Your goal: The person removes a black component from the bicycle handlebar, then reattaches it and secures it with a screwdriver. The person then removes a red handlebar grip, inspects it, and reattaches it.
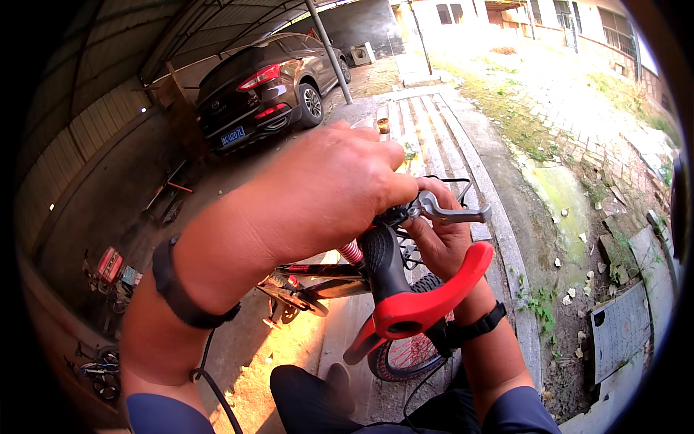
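Handlebar grip (383, 271): black and red, centre of my view, above the bicycle wheel (408, 356).
Brake lever (452, 213): silver, at the grip's upper end.
Left hand (325, 192): I see fingers curled shut over the lever mount.
Right hand (441, 242): behind the grip, fingertips touching the lever; I cannot tell their spread.
Car (271, 83): dark, parked well apart.

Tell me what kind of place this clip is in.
Probably an outdoor yard beside a roofed carport. A dark car is parked under the metal roof, a paved path runs past weedy ground, and both hands work on a bicycle's handlebar grip.
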Demonstrator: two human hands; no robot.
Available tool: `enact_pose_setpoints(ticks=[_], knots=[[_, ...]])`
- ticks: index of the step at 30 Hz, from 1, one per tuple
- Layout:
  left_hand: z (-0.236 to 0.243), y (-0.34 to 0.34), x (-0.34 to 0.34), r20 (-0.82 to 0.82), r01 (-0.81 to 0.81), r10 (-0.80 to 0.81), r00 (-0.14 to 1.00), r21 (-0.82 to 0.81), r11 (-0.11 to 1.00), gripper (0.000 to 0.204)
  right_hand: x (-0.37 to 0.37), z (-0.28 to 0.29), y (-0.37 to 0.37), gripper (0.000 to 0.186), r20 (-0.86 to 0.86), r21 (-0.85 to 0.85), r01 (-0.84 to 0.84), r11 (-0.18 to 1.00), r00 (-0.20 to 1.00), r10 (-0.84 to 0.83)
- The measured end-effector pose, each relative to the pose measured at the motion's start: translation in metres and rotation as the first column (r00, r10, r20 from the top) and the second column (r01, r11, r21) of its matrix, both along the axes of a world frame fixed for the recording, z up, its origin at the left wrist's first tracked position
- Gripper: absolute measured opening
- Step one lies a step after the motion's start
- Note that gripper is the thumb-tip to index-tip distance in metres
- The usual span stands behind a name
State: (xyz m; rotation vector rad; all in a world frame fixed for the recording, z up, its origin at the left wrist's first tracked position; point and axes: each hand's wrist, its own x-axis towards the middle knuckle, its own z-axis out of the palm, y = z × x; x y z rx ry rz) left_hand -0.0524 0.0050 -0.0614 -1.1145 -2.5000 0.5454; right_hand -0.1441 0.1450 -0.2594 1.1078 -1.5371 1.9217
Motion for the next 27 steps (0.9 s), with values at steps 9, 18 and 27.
enact_pose_setpoints(ticks=[9,18,27], knots=[[-0.0054,0.0009,-0.0036,0.007,-0.019,0.018,1.0,0.067,0.998,0.013,-0.004,-0.0085,-0.0047,0.043,0.202,-0.063,-0.174,0.983,0.962,0.183],[-0.0019,0.0021,-0.0051,0.035,-0.076,0.075,0.997,0.024,0.997,0.028,-0.0034,-0.0053,-0.0034,0.043,0.168,-0.038,-0.143,0.989,0.975,0.148],[-0.0063,0.0001,-0.0075,0.021,-0.05,0.049,0.999,0.057,0.997,0.013,-0.0039,-0.0039,-0.0025,0.043,0.084,-0.043,-0.083,0.996,0.993,0.086]])
